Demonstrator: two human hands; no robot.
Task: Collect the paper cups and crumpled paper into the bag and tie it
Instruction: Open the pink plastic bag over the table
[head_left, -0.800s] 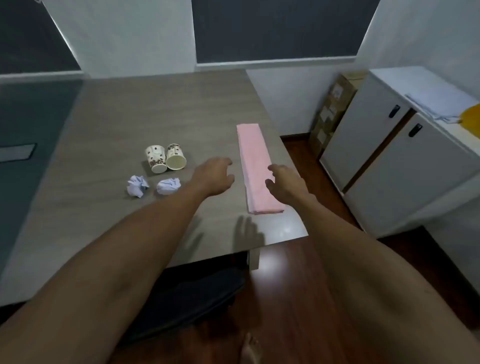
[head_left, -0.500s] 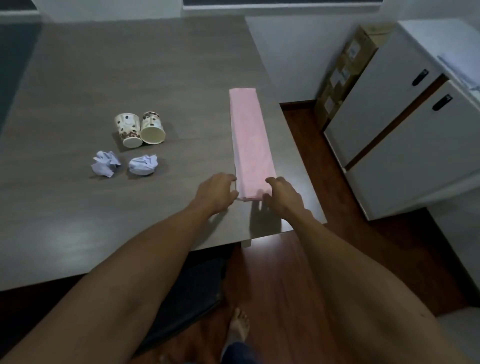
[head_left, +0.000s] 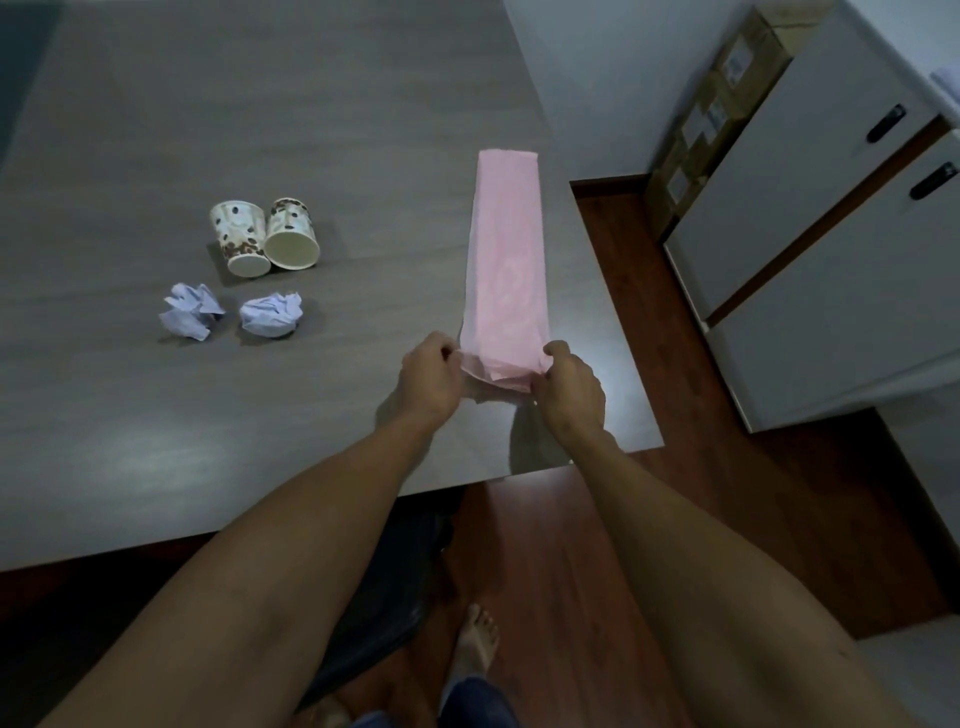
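A long folded pink bag (head_left: 506, 260) lies flat on the grey table (head_left: 260, 130) near its right edge. My left hand (head_left: 428, 379) pinches the bag's near left corner and my right hand (head_left: 569, 387) pinches its near right corner, lifting that end slightly. Two patterned paper cups lie on their sides to the left, one (head_left: 240, 236) touching the other (head_left: 291, 234). In front of them sit two crumpled paper balls, one (head_left: 189, 310) left of the other (head_left: 271, 313).
The table's right edge runs close beside the bag, with wooden floor (head_left: 649, 312) below it. A white cabinet (head_left: 831, 234) and cardboard boxes (head_left: 711, 114) stand at the right. A dark chair (head_left: 374, 597) sits under the table's near edge.
Both hands went from hovering open beside the bag to closing on its near end, which now lifts off the table. The camera tilted downward.
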